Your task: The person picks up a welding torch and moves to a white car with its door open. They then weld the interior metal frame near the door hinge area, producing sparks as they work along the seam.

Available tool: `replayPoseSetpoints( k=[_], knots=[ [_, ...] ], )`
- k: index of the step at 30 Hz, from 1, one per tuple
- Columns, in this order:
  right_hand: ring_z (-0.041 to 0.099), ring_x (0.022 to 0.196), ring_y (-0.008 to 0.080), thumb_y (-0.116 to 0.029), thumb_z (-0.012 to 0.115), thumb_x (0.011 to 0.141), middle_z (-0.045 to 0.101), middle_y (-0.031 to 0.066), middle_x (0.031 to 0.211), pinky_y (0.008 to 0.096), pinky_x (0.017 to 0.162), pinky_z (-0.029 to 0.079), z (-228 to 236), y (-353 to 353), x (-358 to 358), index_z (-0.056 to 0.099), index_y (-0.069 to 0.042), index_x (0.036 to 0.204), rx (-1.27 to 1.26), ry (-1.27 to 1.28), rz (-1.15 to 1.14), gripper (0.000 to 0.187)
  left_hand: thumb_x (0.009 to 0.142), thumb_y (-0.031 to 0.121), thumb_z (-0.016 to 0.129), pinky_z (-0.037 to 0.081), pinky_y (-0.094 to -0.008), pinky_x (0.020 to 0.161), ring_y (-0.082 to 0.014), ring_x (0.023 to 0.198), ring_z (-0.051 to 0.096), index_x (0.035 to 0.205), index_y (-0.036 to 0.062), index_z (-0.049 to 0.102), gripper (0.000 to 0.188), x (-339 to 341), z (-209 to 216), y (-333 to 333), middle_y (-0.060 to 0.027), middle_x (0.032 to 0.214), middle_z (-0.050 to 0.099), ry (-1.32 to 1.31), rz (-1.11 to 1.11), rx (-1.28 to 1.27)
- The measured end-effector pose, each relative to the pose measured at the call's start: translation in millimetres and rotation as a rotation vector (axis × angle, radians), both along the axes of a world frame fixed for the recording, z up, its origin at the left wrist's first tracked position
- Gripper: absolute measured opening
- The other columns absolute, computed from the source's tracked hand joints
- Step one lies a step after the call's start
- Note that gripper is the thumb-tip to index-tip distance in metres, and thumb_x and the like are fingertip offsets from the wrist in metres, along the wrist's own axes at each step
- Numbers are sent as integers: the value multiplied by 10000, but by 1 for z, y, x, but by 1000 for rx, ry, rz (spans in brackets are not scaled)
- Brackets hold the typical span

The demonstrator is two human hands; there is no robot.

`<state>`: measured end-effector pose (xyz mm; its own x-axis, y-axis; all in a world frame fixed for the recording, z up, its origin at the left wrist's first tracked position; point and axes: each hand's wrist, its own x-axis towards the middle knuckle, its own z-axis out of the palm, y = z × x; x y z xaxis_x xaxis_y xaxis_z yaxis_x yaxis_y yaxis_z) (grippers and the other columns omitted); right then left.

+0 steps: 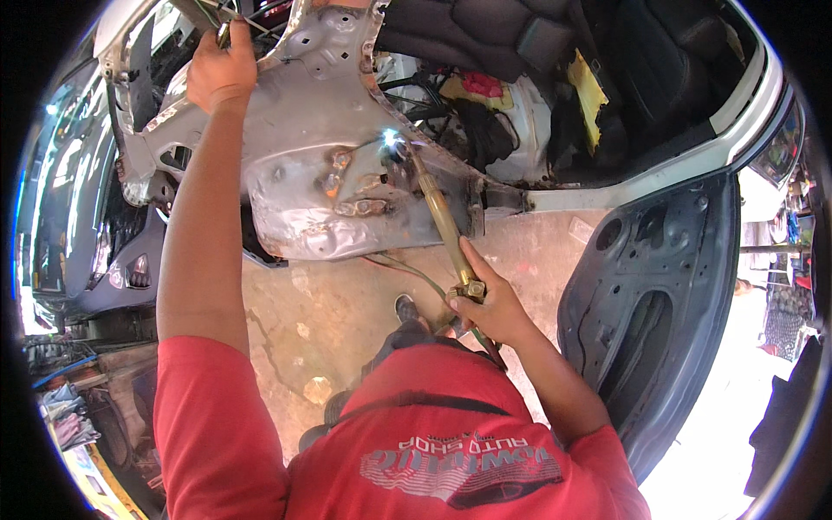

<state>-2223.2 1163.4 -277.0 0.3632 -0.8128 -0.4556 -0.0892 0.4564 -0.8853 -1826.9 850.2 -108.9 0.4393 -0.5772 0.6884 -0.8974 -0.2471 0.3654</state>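
Pointing forward-left, brass torch, long axis slanting, right grip around it, left grip hard to tell

Wears a red T-shirt with short sleeves, leaving forearms, left hand and right hand bare. Bears a grey-and-white print of lettering and striped shapes on the chest. Has a narrow dark strap crossing the front, dark trousers below the hem, and a dark shoe with a pale edge.

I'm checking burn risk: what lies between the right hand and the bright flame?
In the head view: the brass torch, gripped by the right hand, pointing toward the flame.
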Motion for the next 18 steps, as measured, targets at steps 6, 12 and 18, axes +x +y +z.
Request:
replayPoseSetpoints(
  k=[6, 12, 18],
  knots=[
    [624, 604, 105, 58, 711, 951, 698, 49, 977, 294, 536, 554, -3, 1, 5, 195, -323, 1755, -42, 5, -7, 1029, 939, 793, 517, 528, -564, 1030, -431, 1224, 705, 1422, 163, 717, 819, 6, 0, 0, -191, 1306, 759, -11, 16, 50],
    [627, 609, 100, 26, 725, 958, 689, 50, 944, 279, 536, 553, -4, 6, 3, 206, -336, 1751, -2, -6, -15, 1014, 908, 785, 576, 544, -573, 978, -409, 1156, 731, 1263, 221, 791, 701, 6, -22, -30, -187, 1205, 786, -21, -15, -172],
    [687, 697, 164, -150, 728, 1020, 709, 185, 1337, 358, 681, 625, 12, 6, 21, 172, -295, 1756, -146, 18, 61, 934, 999, 735, 488, 523, -568, 1064, -399, 1313, 663, 1582, 179, 564, 810, 158, -51, -42, -172, 1444, 693, -337, 93, 131]
  ],
)
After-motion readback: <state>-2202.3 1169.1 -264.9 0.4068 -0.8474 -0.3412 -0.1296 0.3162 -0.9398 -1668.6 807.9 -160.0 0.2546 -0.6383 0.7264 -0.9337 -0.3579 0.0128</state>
